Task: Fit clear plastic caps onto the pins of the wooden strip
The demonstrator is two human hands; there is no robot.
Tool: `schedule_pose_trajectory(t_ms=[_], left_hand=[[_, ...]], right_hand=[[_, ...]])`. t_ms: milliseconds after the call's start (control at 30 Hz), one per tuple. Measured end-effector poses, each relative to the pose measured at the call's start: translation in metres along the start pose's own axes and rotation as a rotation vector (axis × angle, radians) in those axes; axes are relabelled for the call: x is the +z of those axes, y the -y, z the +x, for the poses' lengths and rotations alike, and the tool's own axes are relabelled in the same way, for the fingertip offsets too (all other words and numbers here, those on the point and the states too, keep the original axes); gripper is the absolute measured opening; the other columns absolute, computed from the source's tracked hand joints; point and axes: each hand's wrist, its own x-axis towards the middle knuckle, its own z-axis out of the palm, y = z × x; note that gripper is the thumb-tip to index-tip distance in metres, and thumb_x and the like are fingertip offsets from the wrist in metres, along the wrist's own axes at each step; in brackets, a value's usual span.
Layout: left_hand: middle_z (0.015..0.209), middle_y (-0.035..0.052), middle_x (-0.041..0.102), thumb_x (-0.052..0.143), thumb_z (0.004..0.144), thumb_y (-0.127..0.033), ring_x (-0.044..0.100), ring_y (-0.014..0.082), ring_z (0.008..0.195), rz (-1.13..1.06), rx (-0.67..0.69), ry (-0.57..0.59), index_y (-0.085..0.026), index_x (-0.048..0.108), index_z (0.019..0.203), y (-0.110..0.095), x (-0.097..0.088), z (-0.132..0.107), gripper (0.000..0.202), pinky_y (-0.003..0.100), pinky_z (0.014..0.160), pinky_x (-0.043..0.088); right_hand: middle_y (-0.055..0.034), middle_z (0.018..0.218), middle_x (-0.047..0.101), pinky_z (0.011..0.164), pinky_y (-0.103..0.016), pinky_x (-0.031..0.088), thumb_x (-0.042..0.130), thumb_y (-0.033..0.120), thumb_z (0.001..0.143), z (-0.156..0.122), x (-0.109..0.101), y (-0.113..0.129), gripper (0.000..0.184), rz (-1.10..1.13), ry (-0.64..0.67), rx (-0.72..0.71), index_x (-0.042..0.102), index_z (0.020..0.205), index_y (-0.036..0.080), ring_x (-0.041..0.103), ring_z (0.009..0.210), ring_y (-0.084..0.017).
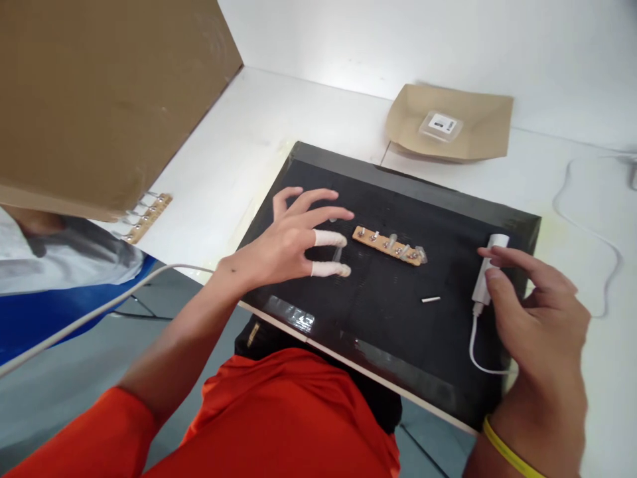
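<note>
My left hand [291, 242] hovers over the black mat [368, 318] with fingers spread, the thumb and index tip wrapped in white coverings. A small clear piece [338, 254] shows between those two tips; whether they touch it I cannot tell. To its right lies a narrow wooden strip [381, 243] with several metal screws and clear tubes along it. My right hand [542, 305] is at a white stick-shaped device [482, 282] with a cable, index and thumb apart in front of it. A short silvery pin [430, 299] lies between strip and device.
A brown paper tray [478, 143] at the back holds a clear labelled box [441, 126]. At left, a large brown board [99, 86] stands beside another screw strip [149, 219] and part of another person [44, 259]. A white cable [617, 265] runs at far right.
</note>
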Motion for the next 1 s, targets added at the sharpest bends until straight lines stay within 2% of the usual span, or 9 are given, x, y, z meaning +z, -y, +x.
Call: schedule_pose_trajectory(t_ms=[133, 267, 500, 833, 1000], left_hand=[[0.141, 0.0048, 0.070, 0.088, 0.087, -0.046, 0.048, 0.0365, 0.148, -0.046, -0.001, 0.046, -0.026, 0.077, 0.093, 0.002, 0.009, 0.044, 0.023, 0.063, 0.121, 0.022], [0.141, 0.0044, 0.070, 0.088, 0.086, -0.039, 0.046, 0.0362, 0.149, -0.060, 0.034, 0.089, -0.026, 0.077, 0.095, 0.005, 0.016, 0.067, 0.020, 0.062, 0.122, 0.020], [0.140, 0.0047, 0.071, 0.088, 0.085, -0.036, 0.047, 0.0361, 0.148, -0.063, 0.053, 0.139, -0.026, 0.078, 0.094, 0.011, 0.020, 0.076, 0.017, 0.062, 0.123, 0.017], [0.136, 0.0041, 0.074, 0.090, 0.084, -0.035, 0.055, 0.0331, 0.142, -0.103, 0.059, 0.189, -0.026, 0.078, 0.094, 0.017, 0.026, 0.081, 0.018, 0.063, 0.125, 0.017], [0.136, 0.0046, 0.074, 0.091, 0.082, -0.041, 0.057, 0.0324, 0.140, -0.114, 0.064, 0.193, -0.027, 0.075, 0.101, 0.019, 0.025, 0.080, 0.028, 0.062, 0.124, 0.017]], right_hand=[[-0.0036, 0.115, 0.082, 0.115, -0.054, 0.045, 0.062, 0.044, 0.091, 0.000, 0.001, 0.003, 0.031, 0.087, -0.006, 0.055, 0.078, 0.116, 0.034, 0.072, 0.117, -0.029], [-0.0029, 0.117, 0.082, 0.117, -0.054, 0.042, 0.062, 0.043, 0.093, -0.001, 0.000, 0.005, 0.030, 0.101, 0.008, 0.031, 0.076, 0.118, 0.035, 0.071, 0.119, -0.027], [-0.0043, 0.116, 0.082, 0.115, -0.055, 0.040, 0.059, 0.043, 0.095, 0.000, -0.002, 0.006, 0.029, 0.087, 0.037, 0.004, 0.075, 0.117, 0.033, 0.072, 0.114, -0.027], [-0.0040, 0.118, 0.081, 0.114, -0.053, 0.043, 0.059, 0.041, 0.096, -0.002, -0.002, 0.006, 0.029, 0.082, 0.058, -0.004, 0.073, 0.120, 0.034, 0.072, 0.115, -0.026], [-0.0040, 0.117, 0.082, 0.113, -0.054, 0.044, 0.059, 0.041, 0.096, -0.001, -0.001, 0.006, 0.028, 0.085, 0.055, -0.005, 0.073, 0.119, 0.034, 0.072, 0.114, -0.027]])
